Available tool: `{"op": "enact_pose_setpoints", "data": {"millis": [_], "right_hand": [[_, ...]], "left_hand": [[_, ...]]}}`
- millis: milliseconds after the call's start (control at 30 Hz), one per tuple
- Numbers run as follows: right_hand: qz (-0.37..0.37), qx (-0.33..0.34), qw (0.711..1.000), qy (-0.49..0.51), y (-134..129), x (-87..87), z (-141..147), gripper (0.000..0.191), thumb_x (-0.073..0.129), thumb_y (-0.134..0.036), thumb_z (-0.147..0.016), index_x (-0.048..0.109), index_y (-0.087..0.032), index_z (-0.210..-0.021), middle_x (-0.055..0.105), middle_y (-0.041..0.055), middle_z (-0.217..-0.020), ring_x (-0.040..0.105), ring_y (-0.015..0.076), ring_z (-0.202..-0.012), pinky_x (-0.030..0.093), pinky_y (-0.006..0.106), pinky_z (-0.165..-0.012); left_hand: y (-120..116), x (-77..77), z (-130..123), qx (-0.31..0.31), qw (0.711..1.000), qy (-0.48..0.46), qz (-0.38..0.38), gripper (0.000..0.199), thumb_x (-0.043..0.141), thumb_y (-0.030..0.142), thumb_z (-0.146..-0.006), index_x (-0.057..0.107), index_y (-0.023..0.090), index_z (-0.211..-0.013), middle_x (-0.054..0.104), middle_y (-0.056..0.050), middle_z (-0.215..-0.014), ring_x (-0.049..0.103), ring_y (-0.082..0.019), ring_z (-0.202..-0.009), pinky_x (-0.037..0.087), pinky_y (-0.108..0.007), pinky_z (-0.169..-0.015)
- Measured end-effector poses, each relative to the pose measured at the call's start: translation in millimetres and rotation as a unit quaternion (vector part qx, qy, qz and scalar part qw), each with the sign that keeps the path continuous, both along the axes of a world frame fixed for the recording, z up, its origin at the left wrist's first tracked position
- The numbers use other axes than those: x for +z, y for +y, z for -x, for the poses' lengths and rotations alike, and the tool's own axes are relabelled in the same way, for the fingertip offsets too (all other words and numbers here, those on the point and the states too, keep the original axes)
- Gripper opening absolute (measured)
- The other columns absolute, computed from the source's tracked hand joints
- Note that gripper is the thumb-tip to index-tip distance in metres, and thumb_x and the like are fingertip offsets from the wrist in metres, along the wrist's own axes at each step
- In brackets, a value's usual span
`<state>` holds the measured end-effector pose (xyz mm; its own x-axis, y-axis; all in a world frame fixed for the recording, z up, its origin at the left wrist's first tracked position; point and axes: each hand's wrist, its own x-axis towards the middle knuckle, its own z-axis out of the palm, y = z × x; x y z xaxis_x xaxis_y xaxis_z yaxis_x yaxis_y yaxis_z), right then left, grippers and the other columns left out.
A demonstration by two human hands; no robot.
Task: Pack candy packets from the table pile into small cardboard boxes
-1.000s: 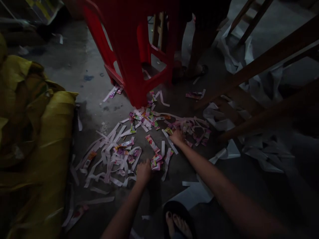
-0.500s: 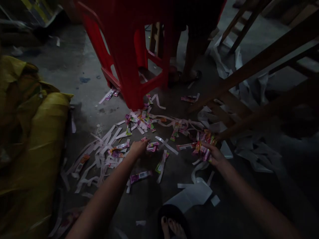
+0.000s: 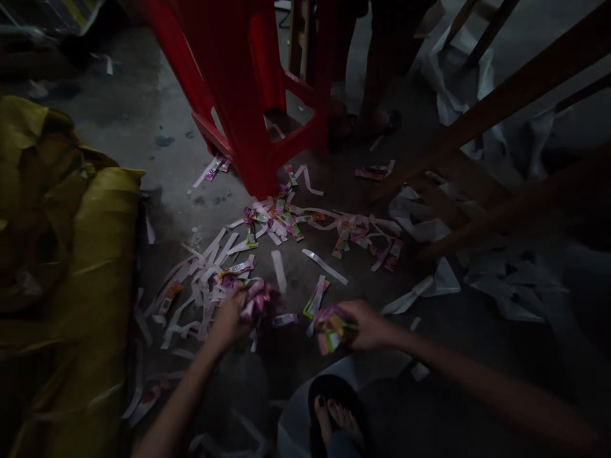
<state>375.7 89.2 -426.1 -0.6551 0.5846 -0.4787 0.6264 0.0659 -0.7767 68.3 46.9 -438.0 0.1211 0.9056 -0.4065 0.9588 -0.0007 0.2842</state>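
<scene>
Low over the floor, my left hand (image 3: 232, 313) grips a bunch of pink and purple packets (image 3: 260, 299), slightly blurred. To its right, my right hand (image 3: 363, 324) is closed on a bundle of pink, yellow and green packets (image 3: 334, 329). A pink and green packet (image 3: 316, 298) lies on the floor between and just beyond the hands. More small packets (image 3: 286, 222) and pale paper strips (image 3: 214, 254) are strewn near the red stool's foot. A purple packet (image 3: 285, 320) lies beside the left hand's bunch.
A red plastic stool (image 3: 231, 108) stands ahead, with a person's legs (image 3: 375, 89) behind it. Yellow sacking (image 3: 102, 254) lines the left. Wooden legs (image 3: 477, 127) slant in from the right over white sheeting (image 3: 515, 292). My sandalled foot (image 3: 337, 413) is at the bottom.
My right hand has moved left and nearer with its bundle. My left hand has drawn back and left, now with a bunch of packets in it. The view has shifted slightly.
</scene>
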Motion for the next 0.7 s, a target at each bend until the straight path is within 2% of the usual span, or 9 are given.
{"op": "enact_pose_setpoints", "data": {"millis": [67, 167, 233, 333, 433, 533, 600, 633, 700], "right_hand": [[-0.025, 0.121, 0.992, -0.010, -3.4, 1.7, 31.7, 0.025, 0.069, -0.019, -0.052, 0.061, -0.015, -0.075, 0.063, 0.0029, -0.079, 0.060, 0.0186, -0.077, 0.046, 0.026, -0.071], [-0.036, 0.232, 0.969, -0.072, -6.8, -4.5, 67.8, 0.037, 0.072, -0.018, -0.052, 0.065, -0.013, -0.089, 0.060, 0.0148, -0.117, 0.060, 0.0262, -0.101, 0.047, 0.028, -0.080], [-0.042, 0.281, 0.946, -0.153, -11.5, -14.6, 78.6, 0.041, 0.071, -0.011, -0.052, 0.067, -0.011, -0.093, 0.044, 0.0212, -0.138, 0.060, 0.0300, -0.105, 0.049, 0.031, -0.080], [-0.059, 0.293, 0.928, -0.223, -21.3, -29.9, 77.7, 0.040, 0.067, -0.001, -0.052, 0.068, -0.009, -0.091, 0.036, 0.0245, -0.143, 0.065, 0.0321, -0.096, 0.051, 0.037, -0.080], [-0.061, 0.241, 0.944, -0.218, -22.5, -30.1, 68.1, 0.043, 0.067, -0.001, -0.051, 0.067, -0.010, -0.093, 0.046, 0.0221, -0.136, 0.064, 0.0326, -0.097, 0.049, 0.039, -0.084], [0.000, 0.101, 0.988, -0.119, -11.4, -6.8, 54.0, 0.052, 0.070, -0.008, -0.047, 0.065, -0.013, -0.098, 0.057, 0.0153, -0.125, 0.059, 0.0309, -0.105, 0.048, 0.038, -0.089], [0.070, -0.039, 0.997, -0.011, -5.4, 19.0, 40.3, 0.055, 0.070, -0.015, -0.048, 0.063, -0.014, -0.102, 0.063, 0.0094, -0.114, 0.060, 0.0257, -0.100, 0.050, 0.036, -0.085], [0.118, -0.112, 0.986, 0.042, -5.1, 33.7, 32.8, 0.054, 0.070, -0.019, -0.050, 0.062, -0.015, -0.103, 0.066, 0.0068, -0.105, 0.062, 0.0228, -0.093, 0.051, 0.034, -0.081], [0.215, -0.238, 0.941, 0.108, -11.5, 64.6, 19.7, 0.045, 0.069, -0.026, -0.051, 0.063, -0.015, -0.094, 0.067, 0.0024, -0.082, 0.062, 0.0177, -0.072, 0.053, 0.030, -0.066]], "left_hand": [[-28.2, -6.2, -16.2, -0.040, 0.996, -0.041, 0.063, 0.036, 0.057, 0.016, -0.069, 0.064, 0.020, -0.105, 0.062, -0.011, -0.120, 0.046, -0.026, -0.125, 0.038, -0.039, -0.103], [-59.4, -22.6, -47.7, -0.006, 0.991, 0.011, 0.135, 0.034, 0.044, 0.007, -0.079, 0.062, 0.014, -0.107, 0.049, -0.018, -0.137, 0.040, -0.027, -0.131, 0.031, -0.044, -0.108], [-68.1, -30.2, -61.8, 0.021, 0.989, 0.057, 0.137, 0.038, 0.035, 0.004, -0.082, 0.061, 0.013, -0.109, 0.043, -0.019, -0.142, 0.049, -0.027, -0.122, 0.038, -0.043, -0.101], [-65.3, -26.2, -63.2, 0.020, 0.989, 0.078, 0.123, 0.036, 0.035, 0.007, -0.084, 0.061, 0.015, -0.108, 0.059, -0.019, -0.124, 0.059, -0.030, -0.102, 0.044, -0.044, -0.086], [-54.3, -3.1, -42.4, 0.020, 0.992, 0.081, 0.095, 0.036, 0.033, 0.007, -0.084, 0.063, 0.015, -0.103, 0.064, -0.018, -0.110, 0.055, -0.031, -0.110, 0.037, -0.050, -0.096], [-47.1, 29.6, -8.6, 0.021, 0.998, 0.039, 0.037, 0.029, 0.049, 0.008, -0.076, 0.062, 0.016, -0.101, 0.060, -0.017, -0.119, 0.043, -0.031, -0.126, 0.019, -0.053, -0.110], [-47.4, 50.9, 14.3, 0.100, 0.993, -0.070, 0.004, 0.031, 0.061, 0.014, -0.065, 0.061, 0.017, -0.096, 0.063, -0.014, -0.114, 0.049, -0.031, -0.119, 0.026, -0.049, -0.108], [-49.3, 60.8, 24.1, 0.157, 0.979, -0.130, -0.006, 0.032, 0.064, 0.020, -0.063, 0.061, 0.018, -0.094, 0.065, -0.012, -0.107, 0.056, -0.029, -0.109, 0.036, -0.046, -0.102], [-56.0, 80.0, 37.7, 0.272, 0.934, -0.233, -0.011, 0.031, 0.066, 0.032, -0.061, 0.059, 0.018, -0.088, 0.067, -0.007, -0.091, 0.062, -0.025, -0.087, 0.049, -0.039, -0.083]]}}
